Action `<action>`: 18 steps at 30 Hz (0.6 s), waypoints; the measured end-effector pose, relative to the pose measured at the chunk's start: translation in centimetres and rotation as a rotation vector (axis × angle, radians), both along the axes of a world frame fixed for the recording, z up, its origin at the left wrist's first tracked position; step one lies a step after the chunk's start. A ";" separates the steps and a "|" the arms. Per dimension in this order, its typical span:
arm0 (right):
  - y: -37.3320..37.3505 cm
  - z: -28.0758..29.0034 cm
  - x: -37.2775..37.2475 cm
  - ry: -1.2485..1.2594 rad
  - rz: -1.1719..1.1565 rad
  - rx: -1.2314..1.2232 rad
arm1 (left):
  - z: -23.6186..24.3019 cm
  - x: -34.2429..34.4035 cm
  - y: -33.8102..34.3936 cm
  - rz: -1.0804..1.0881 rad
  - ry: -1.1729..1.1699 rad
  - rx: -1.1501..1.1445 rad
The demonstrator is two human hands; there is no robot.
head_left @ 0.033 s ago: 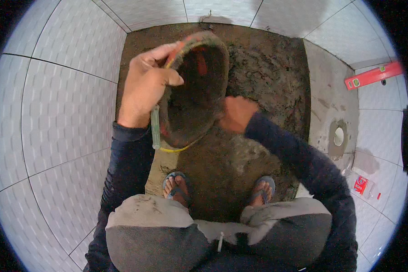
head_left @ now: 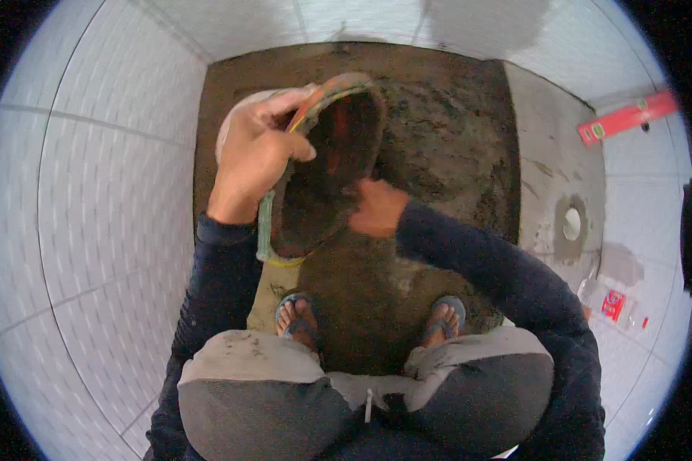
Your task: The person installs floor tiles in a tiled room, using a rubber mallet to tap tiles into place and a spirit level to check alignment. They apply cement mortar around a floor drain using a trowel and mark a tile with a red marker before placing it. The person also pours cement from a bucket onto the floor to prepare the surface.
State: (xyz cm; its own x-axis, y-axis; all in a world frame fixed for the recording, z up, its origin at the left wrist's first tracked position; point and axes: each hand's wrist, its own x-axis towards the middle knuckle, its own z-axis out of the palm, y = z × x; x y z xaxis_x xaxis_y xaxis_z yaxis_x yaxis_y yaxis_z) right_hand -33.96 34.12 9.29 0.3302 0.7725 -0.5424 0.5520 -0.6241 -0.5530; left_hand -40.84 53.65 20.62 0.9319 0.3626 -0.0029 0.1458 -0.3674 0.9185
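My left hand [head_left: 257,157] grips the rim of a round bucket [head_left: 332,157], thumb over the edge and fingers behind it. The bucket is tipped on its side, with its mouth turned to the right and towards me. Dark mortar coats its inside, red and yellow show along the rim, and a pale green handle [head_left: 265,227] hangs below my left wrist. At the right side of the bucket's mouth, my right hand [head_left: 380,207] is closed, its fingertips hidden in the dark opening. Whether it holds anything there cannot be made out.
Rough wet mortar [head_left: 454,146] covers the floor beneath the bucket, and my sandalled feet stand on it. To the right runs a grey concrete strip [head_left: 550,154] with a round hole. A red spirit level [head_left: 627,117] and a clear plastic bottle [head_left: 613,305] lie beyond. Tiled walls [head_left: 115,184] surround me.
My right hand has moved left, further into the bucket's mouth. The bucket has turned slightly, so its opening looks narrower, and its top edge sits a little lower. My left hand keeps its grip.
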 end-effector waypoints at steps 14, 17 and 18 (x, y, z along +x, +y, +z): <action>-15.7 5.6 4.1 -0.664 -0.340 0.419 | 0.4 -0.9 6.3 0.152 -0.096 -0.577; -19.1 4.0 4.4 -0.723 -0.463 0.113 | 0.6 -0.7 5.9 0.096 -0.082 -0.585; -20.0 3.6 4.0 -0.740 -0.459 0.133 | 0.7 -0.5 5.7 0.138 -0.055 -0.543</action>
State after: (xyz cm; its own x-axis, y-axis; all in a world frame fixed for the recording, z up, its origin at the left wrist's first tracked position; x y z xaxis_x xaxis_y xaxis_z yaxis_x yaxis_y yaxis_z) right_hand -29.96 14.08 12.85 0.8548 0.5186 0.0191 0.5078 -0.8283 -0.2367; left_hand -41.37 59.31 21.31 0.8798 0.4415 -0.1762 0.1059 0.1792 0.9781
